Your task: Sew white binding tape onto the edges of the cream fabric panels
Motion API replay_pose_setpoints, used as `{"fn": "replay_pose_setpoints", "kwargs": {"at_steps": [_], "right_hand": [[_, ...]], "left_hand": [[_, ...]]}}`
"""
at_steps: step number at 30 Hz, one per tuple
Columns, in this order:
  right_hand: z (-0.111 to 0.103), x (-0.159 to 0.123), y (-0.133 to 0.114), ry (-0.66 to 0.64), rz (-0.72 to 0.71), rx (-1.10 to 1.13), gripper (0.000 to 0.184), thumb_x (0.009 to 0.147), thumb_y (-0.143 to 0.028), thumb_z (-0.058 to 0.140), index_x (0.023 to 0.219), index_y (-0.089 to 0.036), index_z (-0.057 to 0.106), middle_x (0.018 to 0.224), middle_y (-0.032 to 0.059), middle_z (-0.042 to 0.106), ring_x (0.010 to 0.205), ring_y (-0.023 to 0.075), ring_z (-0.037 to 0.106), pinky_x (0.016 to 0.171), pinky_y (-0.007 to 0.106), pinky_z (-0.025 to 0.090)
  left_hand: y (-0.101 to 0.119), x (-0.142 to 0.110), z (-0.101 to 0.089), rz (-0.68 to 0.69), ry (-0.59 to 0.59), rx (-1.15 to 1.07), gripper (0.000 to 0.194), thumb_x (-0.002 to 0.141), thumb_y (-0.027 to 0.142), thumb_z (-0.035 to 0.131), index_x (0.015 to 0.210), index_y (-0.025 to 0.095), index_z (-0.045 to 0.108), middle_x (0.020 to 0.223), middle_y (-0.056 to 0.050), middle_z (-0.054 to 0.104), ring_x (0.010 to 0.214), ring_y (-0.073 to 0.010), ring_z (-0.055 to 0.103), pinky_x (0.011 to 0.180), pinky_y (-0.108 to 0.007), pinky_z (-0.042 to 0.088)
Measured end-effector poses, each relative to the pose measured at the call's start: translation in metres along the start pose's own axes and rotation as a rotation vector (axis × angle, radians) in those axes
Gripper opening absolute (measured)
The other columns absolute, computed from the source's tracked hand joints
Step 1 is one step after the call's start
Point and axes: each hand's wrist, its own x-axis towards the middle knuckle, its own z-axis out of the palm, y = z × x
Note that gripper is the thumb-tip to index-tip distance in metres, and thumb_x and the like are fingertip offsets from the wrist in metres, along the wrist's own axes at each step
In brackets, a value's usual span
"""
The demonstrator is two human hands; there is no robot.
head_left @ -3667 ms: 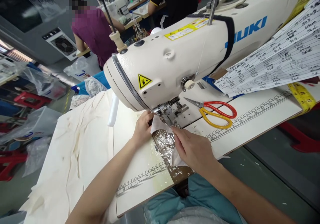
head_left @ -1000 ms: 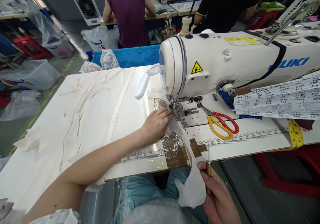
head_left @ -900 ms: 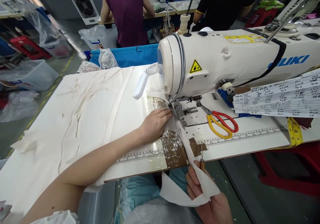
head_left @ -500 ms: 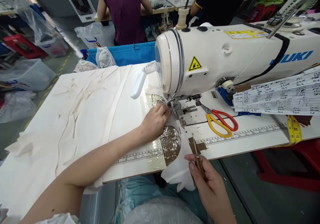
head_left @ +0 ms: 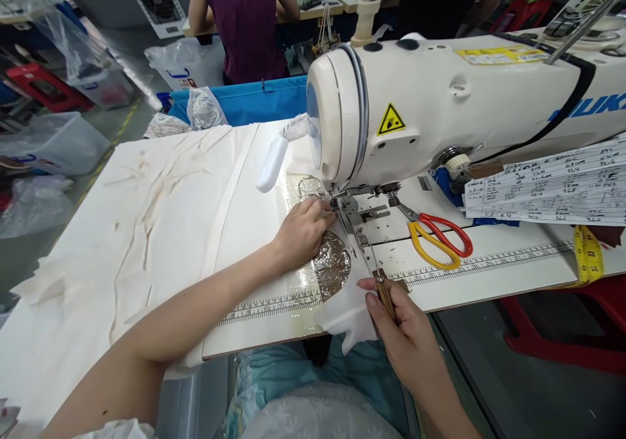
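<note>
My left hand (head_left: 304, 233) is closed, its curled fingertips at the edge of the white fabric (head_left: 349, 308) beside the presser foot (head_left: 348, 207) of the sewing machine (head_left: 391, 106). What lies under the fingers is hidden. From there the fabric runs toward me and droops over the table edge. In my right hand (head_left: 403, 325) I hold a wooden-handled awl (head_left: 385, 294), its thin metal shaft pointing up toward the machine's metal guide (head_left: 362, 240). A clear-taped brown patch (head_left: 333, 266) shows on the table below my left hand.
Scissors (head_left: 443, 240) with red and yellow handles lie right of the needle area. Handwritten sheets (head_left: 542, 188) and a yellow tape measure (head_left: 588, 256) are farther right. Creased cream fabric (head_left: 161, 211) covers the table's left side. Two people sit beyond the machine.
My right hand and the awl have moved up and forward, closer to the machine's guide. The fabric's hanging end has shifted upward. My left hand has moved slightly forward.
</note>
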Motion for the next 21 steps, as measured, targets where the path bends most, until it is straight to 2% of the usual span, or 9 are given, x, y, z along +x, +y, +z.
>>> {"fn": "replay_pose_setpoints", "kwargs": {"at_steps": [5,8,11,13,17,21], "right_hand": [[-0.001,0.008,-0.006,-0.013,0.002,-0.051,0.04,0.09,-0.053,0.049,0.105,-0.019,0.065,0.09,0.0073,0.069,0.077,0.0195,0.064,0.065,0.026,0.052],[0.001,0.012,-0.01,-0.04,-0.006,-0.062,0.041,0.091,-0.051,0.047,0.107,-0.017,0.064,0.08,0.0046,0.065,0.07,0.0185,0.06,0.061,0.027,0.05],[0.003,0.017,-0.013,-0.05,-0.007,-0.087,0.041,0.091,-0.05,0.046,0.108,-0.017,0.063,0.067,0.0002,0.058,0.057,0.0166,0.053,0.051,0.026,0.044],[0.004,0.022,-0.014,-0.043,-0.024,-0.108,0.039,0.092,-0.048,0.045,0.108,-0.017,0.062,0.068,0.0003,0.059,0.056,0.0162,0.053,0.049,0.026,0.043],[0.005,0.03,-0.015,-0.023,-0.095,-0.151,0.034,0.093,-0.045,0.044,0.106,-0.019,0.061,0.077,0.0036,0.067,0.064,0.0179,0.062,0.055,0.026,0.047],[0.007,0.034,-0.017,-0.005,-0.156,-0.193,0.031,0.093,-0.043,0.043,0.103,-0.02,0.061,0.084,0.0055,0.071,0.073,0.0192,0.067,0.06,0.026,0.05]], "left_hand": [[-0.001,-0.002,0.0,0.045,0.034,-0.106,0.031,0.093,0.004,0.039,0.11,0.013,0.062,0.102,-0.011,0.063,0.096,-0.0224,0.053,0.08,-0.037,0.052],[-0.003,-0.002,0.0,0.095,0.035,-0.142,0.03,0.093,0.003,0.038,0.108,0.014,0.061,0.104,-0.01,0.064,0.096,-0.0214,0.054,0.082,-0.037,0.052],[-0.003,-0.001,0.001,0.072,0.023,-0.111,0.029,0.094,0.005,0.038,0.11,0.015,0.06,0.107,-0.01,0.063,0.098,-0.0221,0.055,0.081,-0.038,0.052],[-0.003,-0.001,0.001,0.05,0.022,-0.078,0.028,0.094,0.006,0.04,0.112,0.014,0.06,0.108,-0.011,0.062,0.099,-0.0234,0.055,0.081,-0.039,0.053],[0.0,-0.002,-0.002,0.019,0.061,-0.046,0.028,0.092,0.006,0.04,0.114,0.012,0.057,0.107,-0.013,0.061,0.097,-0.025,0.053,0.076,-0.039,0.052],[0.0,-0.003,-0.004,0.093,0.062,-0.153,0.03,0.089,0.004,0.04,0.11,0.015,0.057,0.103,-0.01,0.062,0.095,-0.0222,0.053,0.08,-0.039,0.052]]}}
